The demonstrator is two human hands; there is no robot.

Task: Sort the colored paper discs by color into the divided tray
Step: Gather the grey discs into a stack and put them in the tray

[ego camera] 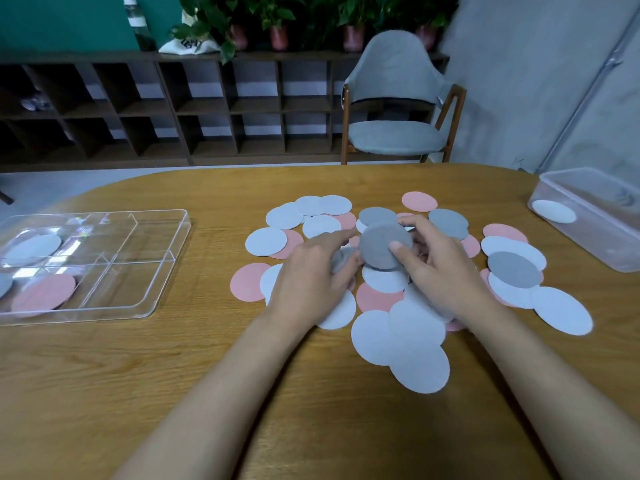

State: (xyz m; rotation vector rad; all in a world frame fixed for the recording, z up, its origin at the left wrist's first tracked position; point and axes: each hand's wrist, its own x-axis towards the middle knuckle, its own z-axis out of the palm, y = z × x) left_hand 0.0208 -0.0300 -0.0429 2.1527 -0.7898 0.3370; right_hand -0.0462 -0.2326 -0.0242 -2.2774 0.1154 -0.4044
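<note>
A heap of white, pink and grey paper discs [415,327] covers the middle and right of the wooden table. My right hand [440,268] pinches a grey disc [377,245] lifted above the heap, thumb on its face. My left hand [311,275] is beside it, fingers curled around another grey disc [341,258], its index finger reaching toward the lifted one. The clear divided tray [138,265] lies at the left, holding a white disc [33,249] in a far compartment, a pink disc [43,292] in a near one, and a grey disc [4,284] at the frame edge.
A clear plastic box [588,216] with a white disc [553,211] inside stands at the table's right edge. A grey chair [398,98] is behind the table, with dark shelves [173,105] and potted plants along the back wall.
</note>
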